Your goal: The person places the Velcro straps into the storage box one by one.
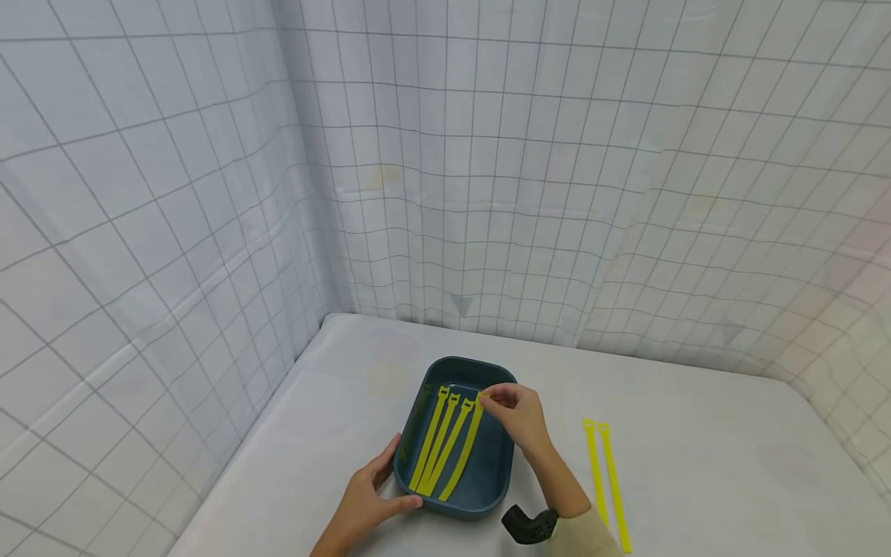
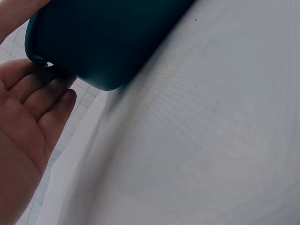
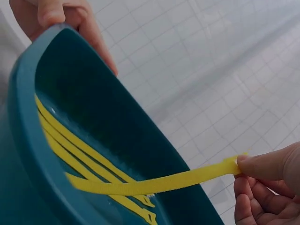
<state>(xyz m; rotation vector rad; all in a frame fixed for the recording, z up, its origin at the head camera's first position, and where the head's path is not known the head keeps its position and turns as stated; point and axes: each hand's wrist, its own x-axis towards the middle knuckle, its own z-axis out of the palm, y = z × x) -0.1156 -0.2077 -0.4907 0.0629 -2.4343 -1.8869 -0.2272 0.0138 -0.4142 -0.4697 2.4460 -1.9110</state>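
A dark teal plastic tray stands on the white-covered table. Its near left corner is held by my left hand, thumb at the near rim and fingers along the outer left wall. My right hand pinches the head end of a yellow hook-and-loop cable tie between thumb and fingers. That tie slants down into the tray, its pinched end raised over the right part. Three more yellow cable ties lie side by side on the tray floor, left of the held one, heads toward the far end.
To the right of the tray, two yellow cable ties lie nearly parallel on the white tabletop. A black curved piece sits by my right wrist. White grid-patterned curtains enclose the table at the back and sides.
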